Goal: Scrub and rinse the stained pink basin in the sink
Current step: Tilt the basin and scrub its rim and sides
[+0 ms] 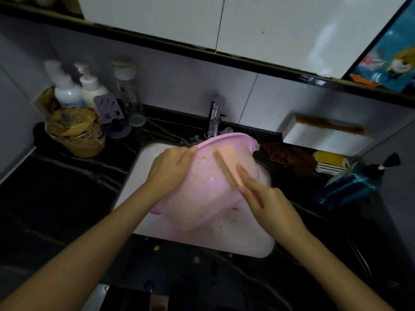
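Over the sink (pixel 143 221) — both hands tilt the pink basin (pixel 202 194).

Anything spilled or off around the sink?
Yes. Yellowish bits litter the sink floor below the tilted pink basin, one blob sits on the dark counter at the front edge, and the tub at left is smeared brown.

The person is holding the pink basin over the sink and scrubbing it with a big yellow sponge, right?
Not quite. The head view shows the right hand rubbing the pink basin bare, with no sponge. The left hand does hold it over the sink.
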The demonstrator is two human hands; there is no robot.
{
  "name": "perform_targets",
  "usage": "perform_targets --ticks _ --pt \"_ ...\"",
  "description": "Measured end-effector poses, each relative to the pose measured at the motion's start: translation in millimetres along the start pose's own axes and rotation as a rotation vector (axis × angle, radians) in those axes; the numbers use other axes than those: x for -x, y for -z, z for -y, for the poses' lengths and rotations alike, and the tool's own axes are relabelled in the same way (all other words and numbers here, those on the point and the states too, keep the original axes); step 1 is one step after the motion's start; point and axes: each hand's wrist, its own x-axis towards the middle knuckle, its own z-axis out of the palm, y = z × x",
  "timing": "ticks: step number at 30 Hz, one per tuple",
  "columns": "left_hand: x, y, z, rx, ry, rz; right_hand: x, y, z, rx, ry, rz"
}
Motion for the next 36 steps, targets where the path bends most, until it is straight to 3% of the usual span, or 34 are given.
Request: perform_targets --ticks 2,5,8,11,15,20,23,25,29,30,34,36 --pt "-8.2 -1.0 -2.4 0.002 -0.003 0.022 -10.6 11.4 -20.2 0.114 -0.029 0.016" --pt "-13.3 -5.2 -11.5 -0.056 -0.021 0.046 -38.6 19.4 -39.3 0.041 -0.228 -0.061" --pt "-24.1 -8.2 -18.8 -0.105 -0.014 0.099 -25.3 0.0 -18.7 0.011 -0.081 -0.091" --pt "-32.5 -4.6 -15.5 -0.067 0.003 0.123 -5.3 -4.7 -18.8 0.148 0.123 -0.069" --pt "-29.9 -10.9 -22.5 -0.068 -0.029 0.149 -34.3 14.0 -29.1 -0.044 -0.217 -0.13" --pt "-28.5 -3.7 -15.6 -0.042 -0.016 0.14 -7.4 -6.7 6.0 0.198 0.065 0.025" --pt "-26.3 -2.7 -14.8 -0.039 -0.02 0.146 -32.1 13.5 -23.1 0.2 -0.201 -0.06" --pt "-25.7 -5.5 -16.3 -0.058 -0.02 0.137 -34.8 11.5 -17.7 0.104 -0.26 -0.114" --pt "-25.8 -0.3 -7.2 -0.034 -0.009 0.118 6.4 -22.6 11.9 0.206 0.098 -0.093" --pt "-25.2 1.7 -6.4 -0.024 -0.011 0.115 7.9 -17.3 7.8 0.269 0.112 -0.116" --pt "-21.4 -5.0 -16.3 -0.053 -0.042 0.118 -24.9 7.4 -7.5 0.174 -0.256 -0.129" --pt "-21.4 -8.9 -20.4 -0.079 -0.041 0.112 -21.2 -4.2 16.9 0.129 -0.226 -0.137"
